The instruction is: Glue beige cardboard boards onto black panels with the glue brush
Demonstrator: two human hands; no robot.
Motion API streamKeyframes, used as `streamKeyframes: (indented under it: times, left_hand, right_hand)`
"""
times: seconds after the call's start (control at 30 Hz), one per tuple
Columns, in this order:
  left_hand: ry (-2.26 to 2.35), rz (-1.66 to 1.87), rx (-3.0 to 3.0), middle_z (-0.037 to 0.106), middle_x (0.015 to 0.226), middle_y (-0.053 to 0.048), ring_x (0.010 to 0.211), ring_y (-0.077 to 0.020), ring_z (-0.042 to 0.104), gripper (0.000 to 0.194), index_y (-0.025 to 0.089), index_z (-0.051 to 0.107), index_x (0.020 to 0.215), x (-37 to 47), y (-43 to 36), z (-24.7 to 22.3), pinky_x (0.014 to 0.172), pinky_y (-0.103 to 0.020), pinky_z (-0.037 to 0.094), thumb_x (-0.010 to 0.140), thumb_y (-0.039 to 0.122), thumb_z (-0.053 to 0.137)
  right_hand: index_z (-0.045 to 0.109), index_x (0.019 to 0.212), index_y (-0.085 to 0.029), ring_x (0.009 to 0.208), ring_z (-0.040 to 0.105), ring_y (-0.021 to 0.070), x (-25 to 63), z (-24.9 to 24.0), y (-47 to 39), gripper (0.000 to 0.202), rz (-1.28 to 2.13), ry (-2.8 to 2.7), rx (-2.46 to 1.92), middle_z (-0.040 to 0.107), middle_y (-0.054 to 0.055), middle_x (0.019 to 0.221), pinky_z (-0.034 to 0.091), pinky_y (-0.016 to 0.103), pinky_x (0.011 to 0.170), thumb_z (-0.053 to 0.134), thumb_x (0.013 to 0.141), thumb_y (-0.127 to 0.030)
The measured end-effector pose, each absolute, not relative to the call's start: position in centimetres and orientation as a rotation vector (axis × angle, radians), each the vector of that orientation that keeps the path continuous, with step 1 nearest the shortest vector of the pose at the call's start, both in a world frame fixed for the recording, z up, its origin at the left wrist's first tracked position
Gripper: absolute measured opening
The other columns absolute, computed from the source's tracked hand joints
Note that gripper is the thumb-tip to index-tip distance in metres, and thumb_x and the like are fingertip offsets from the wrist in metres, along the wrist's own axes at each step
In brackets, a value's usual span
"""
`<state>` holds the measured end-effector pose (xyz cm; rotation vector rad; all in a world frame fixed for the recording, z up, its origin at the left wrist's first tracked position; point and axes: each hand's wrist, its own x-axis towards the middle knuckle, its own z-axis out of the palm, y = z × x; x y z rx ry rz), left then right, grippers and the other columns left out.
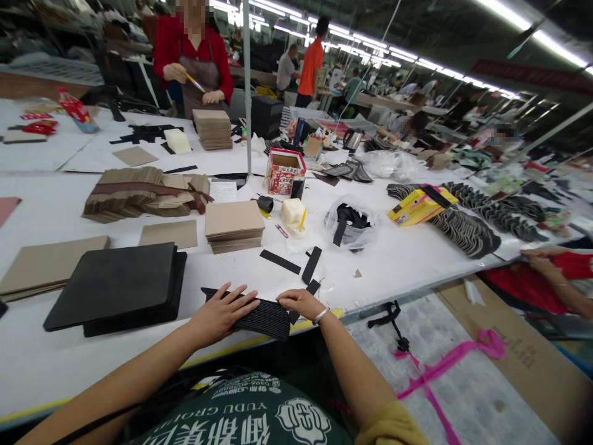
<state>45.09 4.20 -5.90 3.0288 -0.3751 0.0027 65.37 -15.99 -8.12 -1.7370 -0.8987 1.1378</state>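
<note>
Near the table's front edge lies a fanned stack of black strips point(265, 319). My left hand point(225, 314) rests flat on its left part with the fingers spread. At the stack's upper right corner, my right hand point(301, 303) has thumb and fingers pinched together on the strips' edge. Just beyond are loose black strips point(280, 261). To the left sits a pile of large black sheets point(120, 281), and behind it a stack of tan boards point(234, 225).
A bundle of tied tan boards point(134, 194), a red patterned box point(285, 173), a white block point(293, 213) and a plastic bag of black pieces point(352, 225) stand farther back. Across the table, a person in red point(197, 62) holds a yellow tool.
</note>
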Motion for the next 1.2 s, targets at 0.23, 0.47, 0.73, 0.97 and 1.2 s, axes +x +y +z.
streamKeyframes:
  times: [0.23,0.47,0.73,0.97,1.2]
  left_hand:
    - [-0.420,0.044,3.056,0.034,0.142,-0.004,0.133,-0.0219,0.021,0.062,0.028,0.018,0.141,44.9,4.1,-6.3,0.107,-0.046,0.004,0.086,0.046,0.040]
    - [-0.388,0.050,3.068,0.034,0.142,-0.003,0.132,-0.0226,0.023,0.061,0.028,0.021,0.140,44.7,4.0,-6.7,0.106,-0.046,0.010,0.085,0.046,0.042]
    - [-0.383,0.075,3.074,0.035,0.142,-0.003,0.132,-0.0235,0.024,0.056,0.028,0.024,0.139,44.8,3.9,-6.4,0.106,-0.046,0.011,0.087,0.042,0.041]
    - [-0.375,0.070,3.047,0.034,0.142,-0.003,0.131,-0.0251,0.025,0.056,0.027,0.025,0.139,44.8,3.8,-6.4,0.107,-0.046,0.009,0.087,0.039,0.044]
    - [-0.378,0.046,3.045,0.034,0.142,-0.003,0.132,-0.0263,0.023,0.061,0.029,0.020,0.140,44.7,3.9,-6.2,0.106,-0.048,0.009,0.086,0.041,0.045]
  right_hand:
    - [0.064,0.098,-0.018,0.070,0.061,0.0138,64.9,-7.7,-15.5,0.028,0.931,-0.945,-1.814,0.065,0.003,0.078,0.049,0.028,0.070,0.055,0.079,-0.035]
    - [0.061,0.103,-0.022,0.089,0.060,0.0155,64.5,-6.8,-15.2,0.025,0.878,-1.131,-1.785,0.066,0.003,0.095,0.047,0.029,0.081,0.047,0.084,-0.031]
    - [0.065,0.098,-0.017,0.091,0.060,0.0187,65.0,-7.1,-15.4,0.035,1.169,-0.930,-1.674,0.066,0.006,0.098,0.046,0.032,0.085,0.064,0.070,-0.038]
    - [0.065,0.098,-0.017,0.090,0.061,0.0181,65.1,-7.1,-15.0,0.034,1.225,-0.969,-1.656,0.067,0.005,0.095,0.048,0.031,0.083,0.064,0.071,-0.038]
    - [0.062,0.102,-0.016,0.084,0.062,0.0174,65.3,-7.2,-14.5,0.035,1.169,-0.985,-1.676,0.067,0.006,0.092,0.050,0.031,0.077,0.060,0.074,-0.037]
